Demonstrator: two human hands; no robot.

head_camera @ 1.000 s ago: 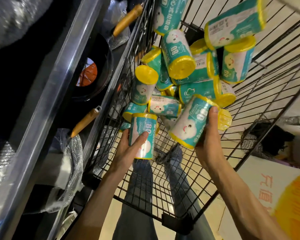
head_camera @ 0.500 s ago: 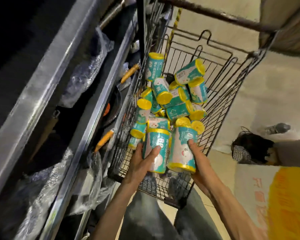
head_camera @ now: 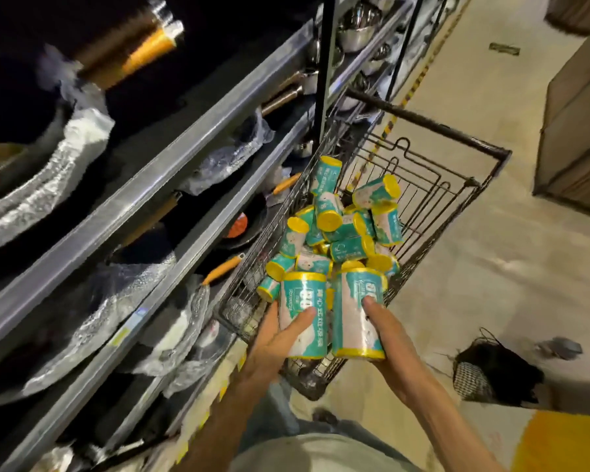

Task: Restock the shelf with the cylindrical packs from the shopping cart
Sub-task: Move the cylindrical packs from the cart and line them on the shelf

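Left hand (head_camera: 273,338) and right hand (head_camera: 385,338) each grip one cylindrical pack (head_camera: 304,315); keep both upright, clear the shopping cart (head_camera: 457,199) rim, then swing left to the shelf (head_camera: 184,165).

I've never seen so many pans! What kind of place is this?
Most likely a shop's kitchenware aisle. Long metal shelves hold wrapped frying pans and steel bowls, and a wire shopping cart full of teal cylindrical packs stands beside them on a bare floor.
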